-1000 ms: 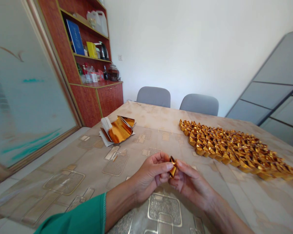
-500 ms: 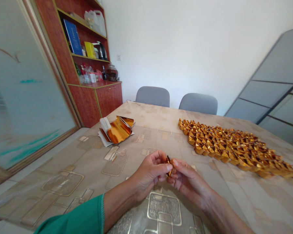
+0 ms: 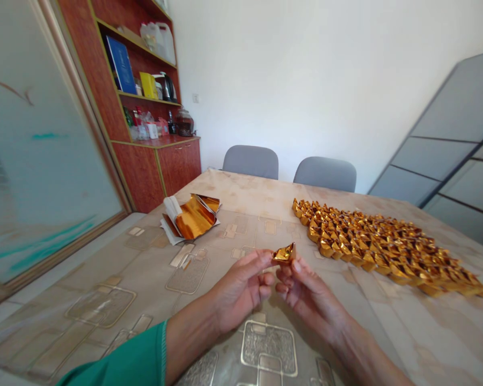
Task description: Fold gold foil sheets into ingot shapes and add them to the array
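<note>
Between my fingertips, above the table, is a small folded gold foil piece [image 3: 284, 254] shaped like a little boat. My left hand [image 3: 239, 289] pinches its left end, and my right hand [image 3: 306, 295] holds its right end with thumb and forefinger. Beyond my right hand lies a large, tightly packed mat of similar folded gold pieces [image 3: 382, 249]. Farther left, a stack of gold foil sheets [image 3: 195, 216] rests on white paper [image 3: 171, 214].
The patterned beige table [image 3: 241, 193] extends under everything, with its far edge near several grey chairs [image 3: 250, 162]. A red-brown cabinet [image 3: 145, 134] holding bottles and a book stands at left, beside a frosted glass door [image 3: 44, 150].
The gold piece has turned from edge-on to show its open, boat-like side. It now sits higher, and my hands have eased slightly apart. The camera has shifted a little.
</note>
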Available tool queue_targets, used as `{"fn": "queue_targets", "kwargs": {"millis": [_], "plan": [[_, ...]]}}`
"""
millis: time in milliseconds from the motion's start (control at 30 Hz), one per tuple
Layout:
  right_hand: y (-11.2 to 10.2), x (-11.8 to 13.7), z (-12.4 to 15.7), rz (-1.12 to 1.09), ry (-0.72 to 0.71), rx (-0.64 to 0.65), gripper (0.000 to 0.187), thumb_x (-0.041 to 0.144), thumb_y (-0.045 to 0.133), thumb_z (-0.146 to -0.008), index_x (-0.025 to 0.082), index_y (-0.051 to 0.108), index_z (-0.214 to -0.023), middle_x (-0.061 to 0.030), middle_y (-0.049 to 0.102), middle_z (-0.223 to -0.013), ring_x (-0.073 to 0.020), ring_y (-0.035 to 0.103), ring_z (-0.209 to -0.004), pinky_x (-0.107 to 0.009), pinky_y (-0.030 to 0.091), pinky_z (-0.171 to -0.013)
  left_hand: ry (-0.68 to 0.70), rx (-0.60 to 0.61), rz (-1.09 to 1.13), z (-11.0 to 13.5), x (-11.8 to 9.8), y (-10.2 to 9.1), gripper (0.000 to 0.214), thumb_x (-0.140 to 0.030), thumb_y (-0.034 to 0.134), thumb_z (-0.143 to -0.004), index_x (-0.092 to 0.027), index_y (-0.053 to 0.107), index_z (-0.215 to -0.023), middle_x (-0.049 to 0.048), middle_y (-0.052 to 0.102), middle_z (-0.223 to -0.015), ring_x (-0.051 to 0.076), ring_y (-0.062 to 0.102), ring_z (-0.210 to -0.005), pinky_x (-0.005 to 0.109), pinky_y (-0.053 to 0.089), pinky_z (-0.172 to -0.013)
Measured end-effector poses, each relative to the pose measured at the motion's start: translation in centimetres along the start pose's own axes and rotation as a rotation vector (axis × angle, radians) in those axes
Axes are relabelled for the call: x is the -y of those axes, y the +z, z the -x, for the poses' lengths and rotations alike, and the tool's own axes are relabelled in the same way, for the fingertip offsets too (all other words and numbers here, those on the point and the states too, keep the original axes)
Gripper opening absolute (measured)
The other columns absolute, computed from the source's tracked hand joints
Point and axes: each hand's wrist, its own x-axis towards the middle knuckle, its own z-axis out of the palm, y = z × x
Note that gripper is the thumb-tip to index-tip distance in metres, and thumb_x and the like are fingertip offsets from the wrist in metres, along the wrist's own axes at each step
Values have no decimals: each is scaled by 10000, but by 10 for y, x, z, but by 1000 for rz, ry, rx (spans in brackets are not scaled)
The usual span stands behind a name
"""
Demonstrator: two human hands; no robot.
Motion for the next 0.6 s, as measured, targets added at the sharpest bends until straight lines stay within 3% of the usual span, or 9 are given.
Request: {"fn": "queue_targets", "kwargs": {"millis": [100, 233, 333, 467, 600], "plan": [[0, -4, 1, 153, -118, -38, 231, 308, 848, -658, 212, 702, -809, 6, 652, -814, -131, 538, -700, -250, 428, -655, 12, 22, 68, 0, 5, 1, 259, -140, 796, -706, -132, 615, -891, 4, 605, -821, 40, 529, -600, 135, 427, -529], [0, -6, 2, 411, -225, -19, 184, 278, 859, -642, 218, 697, -707, 10, 665, -752, -142, 542, -701, -252, 406, -659, 47, -4, 23, -2, 8, 1, 235, -245, 764, -764, -129, 601, -888, 2, 602, -756, 47, 524, -582, 152, 449, -553], [3, -1, 4, 421, -130, 57, 177, 236, 839, -662, 200, 711, -779, -15, 683, -775, -142, 550, -712, -255, 403, -670, 120, -19, -91, -2, 6, 2, 279, -308, 761, -764, -140, 594, -911, -18, 587, -713, 46, 503, -564, 159, 429, -555], [4, 7, 6, 159, 128, 144, 270, 365, 794, -693, 148, 722, -838, 1, 608, -701, -99, 461, -598, -241, 392, -592, 251, -2, -365, 2, 1, 5, 265, -330, 749, -764, -130, 616, -878, -17, 587, -701, 56, 486, -572, 184, 387, -560], [1, 4, 7, 74, 168, 78, 233, 343, 804, -718, 157, 717, -828, 12, 602, -704, -85, 473, -606, -212, 385, -572, 249, -4, -463, 4, 1, 6, 270, -326, 739, -773, -140, 624, -931, -13, 587, -741, 65, 485, -607, 198, 368, -574]]}}
